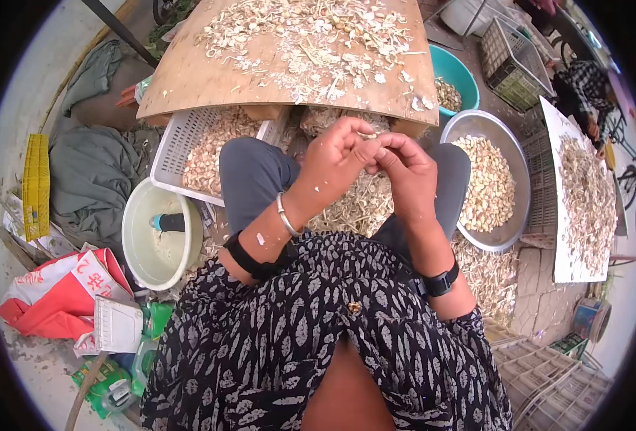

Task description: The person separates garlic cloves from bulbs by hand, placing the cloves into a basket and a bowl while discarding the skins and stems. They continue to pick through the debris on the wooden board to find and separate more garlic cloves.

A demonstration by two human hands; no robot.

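My left hand (338, 161) and my right hand (409, 176) meet above my lap, fingertips pinched together. Between them is a small pale piece, apparently a garlic clove (372, 135), mostly covered by the fingers. Just beyond my hands, a wooden board (189, 68) carries a heap of garlic cloves and dry skins (318, 43). To the right of my right hand stands a metal basin (523, 172) holding many peeled garlic cloves (485, 183). Below my hands, loose garlic skins and stalks (357, 208) cover the ground between my knees.
A white basket (167, 161) of reddish cloves sits partly under the board. At left is a pale bucket (132, 251) with a dark bottle inside. A teal basin (469, 75) and a crate (512, 61) stand at right. Another person (587, 90) is near a skin-covered white board (562, 262).
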